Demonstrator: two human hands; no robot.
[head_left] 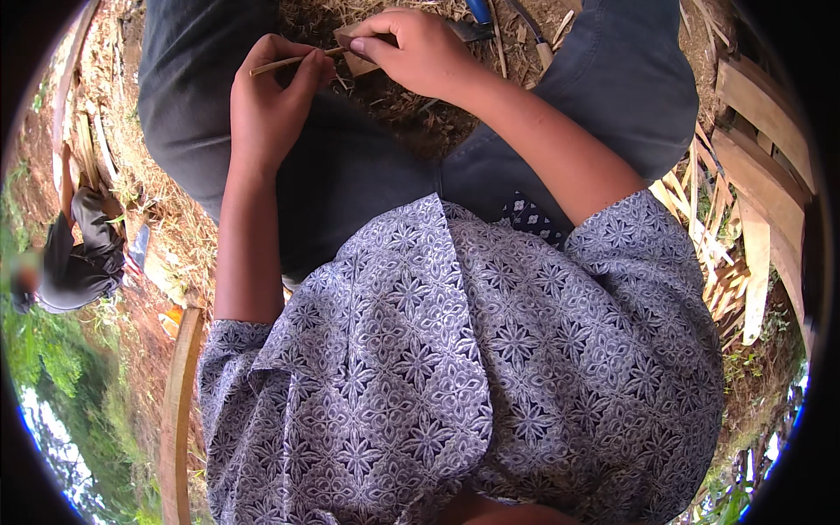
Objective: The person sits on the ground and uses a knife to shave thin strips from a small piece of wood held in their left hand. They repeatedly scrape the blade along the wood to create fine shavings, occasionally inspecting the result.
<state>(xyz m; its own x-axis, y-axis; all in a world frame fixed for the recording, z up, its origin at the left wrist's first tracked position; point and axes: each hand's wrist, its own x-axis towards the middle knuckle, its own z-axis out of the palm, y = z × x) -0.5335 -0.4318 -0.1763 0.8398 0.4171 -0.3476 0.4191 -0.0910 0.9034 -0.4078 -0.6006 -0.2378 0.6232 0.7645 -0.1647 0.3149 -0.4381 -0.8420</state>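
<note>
Between my knees, my left hand (pixel 278 92) pinches a thin, light wooden stick (pixel 273 66) between thumb and fingers. The stick slants up to the right, toward my other hand. My right hand (pixel 420 54) is closed on a small, flat brown piece (pixel 344 40) at the stick's far end; its exact kind I cannot make out. Under the right fingertips shows a tan, flat piece (pixel 359 64), perhaps wood. Beyond my right hand lie a blue handle (pixel 479 10) and a dark blade (pixel 471 32), partly hidden.
Wood shavings cover the ground (pixel 411 122) between my legs. Right of the blade lies a tool with a pale handle (pixel 544 55). Planks (pixel 761 109) and thin wood strips (pixel 722 289) are piled at the right. At the left stand a long beam (pixel 179 411) and another person (pixel 87 254), seated.
</note>
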